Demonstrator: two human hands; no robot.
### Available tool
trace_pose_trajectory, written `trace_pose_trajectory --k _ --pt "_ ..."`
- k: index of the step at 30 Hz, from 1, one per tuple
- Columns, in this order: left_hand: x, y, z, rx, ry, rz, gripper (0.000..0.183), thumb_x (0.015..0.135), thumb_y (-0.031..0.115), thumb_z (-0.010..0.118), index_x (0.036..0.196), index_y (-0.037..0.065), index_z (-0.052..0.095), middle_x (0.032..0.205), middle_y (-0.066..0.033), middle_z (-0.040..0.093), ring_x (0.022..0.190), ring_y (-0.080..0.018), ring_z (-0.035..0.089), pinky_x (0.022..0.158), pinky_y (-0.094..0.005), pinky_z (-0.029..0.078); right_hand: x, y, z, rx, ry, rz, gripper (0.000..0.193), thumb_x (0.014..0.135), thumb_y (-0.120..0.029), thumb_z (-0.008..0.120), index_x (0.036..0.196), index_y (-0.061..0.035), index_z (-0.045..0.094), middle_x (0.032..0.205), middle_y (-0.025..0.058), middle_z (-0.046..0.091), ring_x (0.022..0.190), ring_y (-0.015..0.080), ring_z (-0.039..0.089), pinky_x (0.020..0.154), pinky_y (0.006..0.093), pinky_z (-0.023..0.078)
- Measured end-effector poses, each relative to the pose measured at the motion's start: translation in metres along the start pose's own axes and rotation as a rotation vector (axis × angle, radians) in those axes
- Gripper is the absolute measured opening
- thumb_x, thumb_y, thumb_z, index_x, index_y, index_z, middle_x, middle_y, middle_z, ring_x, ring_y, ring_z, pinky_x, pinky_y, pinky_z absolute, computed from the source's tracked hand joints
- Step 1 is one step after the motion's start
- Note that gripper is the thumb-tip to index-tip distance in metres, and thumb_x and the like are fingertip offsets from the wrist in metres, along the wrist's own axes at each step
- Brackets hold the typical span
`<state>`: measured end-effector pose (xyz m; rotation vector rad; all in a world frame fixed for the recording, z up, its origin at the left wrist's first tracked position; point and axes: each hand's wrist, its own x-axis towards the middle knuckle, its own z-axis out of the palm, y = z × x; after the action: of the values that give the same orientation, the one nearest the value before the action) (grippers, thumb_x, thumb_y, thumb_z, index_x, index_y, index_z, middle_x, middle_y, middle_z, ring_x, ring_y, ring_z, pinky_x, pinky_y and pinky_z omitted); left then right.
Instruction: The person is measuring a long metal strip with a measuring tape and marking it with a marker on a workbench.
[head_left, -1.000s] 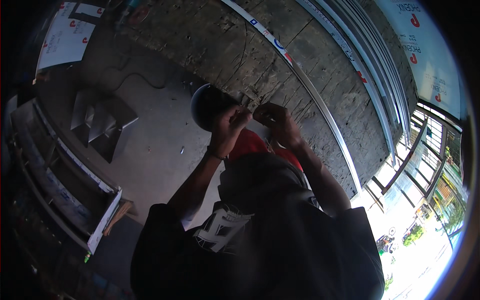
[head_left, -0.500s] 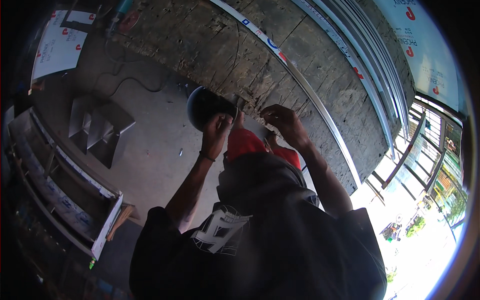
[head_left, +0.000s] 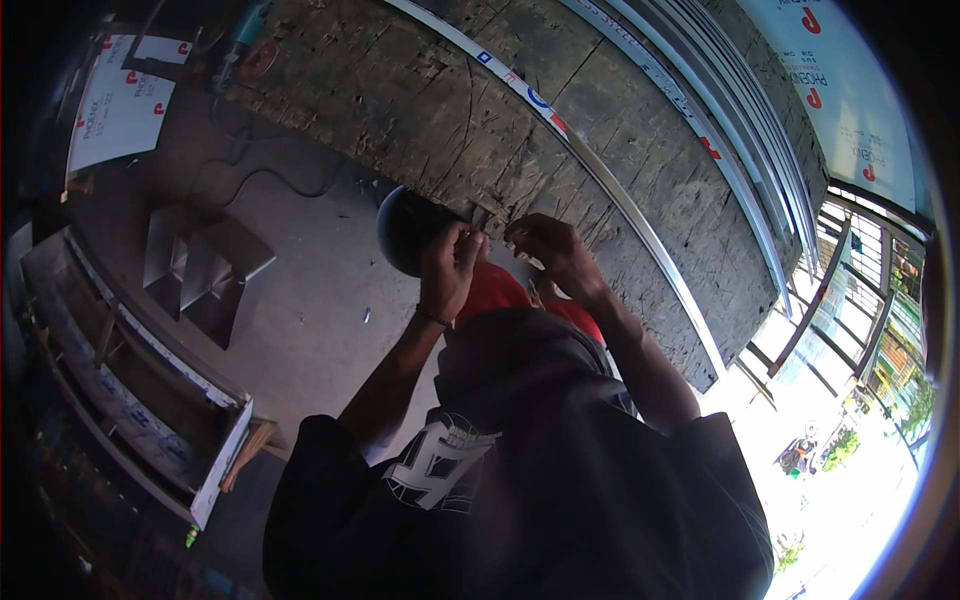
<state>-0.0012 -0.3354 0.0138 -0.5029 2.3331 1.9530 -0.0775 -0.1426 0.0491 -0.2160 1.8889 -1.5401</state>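
Observation:
My left hand [head_left: 448, 268] is closed, with thumb and fingertips pressed together near the workbench edge. If it pinches anything, that is too small to make out. Just to its right, my right hand [head_left: 560, 255] curls inward with its fingertips bunched; what they hold, if anything, cannot be seen. A small gap separates the two hands, which are over my red-clothed lap [head_left: 490, 290]. Beyond my left hand is a dark round object [head_left: 400, 235], partly hidden by the hand and the bench. The scarred wooden workbench [head_left: 400, 120] stretches away in front.
A long metal strip [head_left: 640, 215] lies across the bench, with more long metal profiles [head_left: 745, 160] farther right. A teal angle grinder [head_left: 243, 38] rests at the far left end. Bent sheet-metal pieces [head_left: 225, 285] stand on the floor, near a metal frame [head_left: 120, 350].
My left hand has moved slightly right, and my right hand slightly left, narrowing the gap. The whole view has shifted a little.

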Motion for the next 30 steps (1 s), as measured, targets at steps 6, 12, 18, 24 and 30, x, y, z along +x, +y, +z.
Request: trace_pose_trajectory --k 6,12,18,24,30 --pt "-0.029 -0.093 -0.045 0.303 0.063 -0.237 0.016 0.092 0.016 0.068 0.093 0.002 0.060 0.083 -0.0134 0.068 0.080 -0.0277 0.069 0.070 -0.0378 0.051 0.019 -0.001 -0.019 -0.284 0.322 -0.098 0.018 0.092 -0.013 0.066 0.106 -0.0021 0.068 0.101 0.0109 0.071 0.088 0.0199 0.068 0.072 0.0331 0.053" --pt "-0.044 -0.150 -0.072 0.625 0.147 -0.336 0.021 0.092 0.023 0.067 0.096 0.004 0.061 0.092 -0.0181 0.070 0.090 -0.0378 0.069 0.074 -0.0468 0.052 0.056 0.005 -0.067 -0.572 0.641 -0.253 0.008 0.087 -0.010 0.066 0.093 -0.0045 0.067 0.093 0.0144 0.067 0.083 0.0340 0.066 0.076 0.0431 0.052" --pt "-0.026 -0.100 -0.082 0.654 0.149 -0.159 0.019 0.097 0.021 0.061 0.094 0.002 0.061 0.087 -0.0191 0.067 0.082 -0.0390 0.066 0.068 -0.0464 0.050 0.086 0.026 -0.075 -0.765 0.701 -0.166 0.006 0.088 -0.015 0.065 0.090 -0.0104 0.066 0.092 0.0101 0.065 0.092 0.0322 0.064 0.081 0.0435 0.046" --pt "0.008 -0.041 -0.066 0.476 0.082 0.076 0.021 0.098 0.019 0.061 0.091 0.000 0.060 0.078 -0.0160 0.062 0.069 -0.0299 0.061 0.064 -0.0382 0.047 0.113 0.023 -0.065 -0.795 0.786 -0.118 0.009 0.090 -0.019 0.061 0.090 -0.0121 0.066 0.091 0.0091 0.065 0.092 0.0310 0.064 0.082 0.0429 0.043" --pt "0.022 -0.022 -0.050 0.412 0.039 0.087 0.021 0.098 0.020 0.063 0.092 0.000 0.061 0.077 -0.0154 0.061 0.067 -0.0282 0.060 0.062 -0.0367 0.046 0.122 0.023 -0.065 -0.989 0.778 -0.065 0.007 0.088 -0.021 0.064 0.091 -0.0154 0.069 0.091 0.0064 0.066 0.092 0.0274 0.065 0.084 0.0411 0.040"
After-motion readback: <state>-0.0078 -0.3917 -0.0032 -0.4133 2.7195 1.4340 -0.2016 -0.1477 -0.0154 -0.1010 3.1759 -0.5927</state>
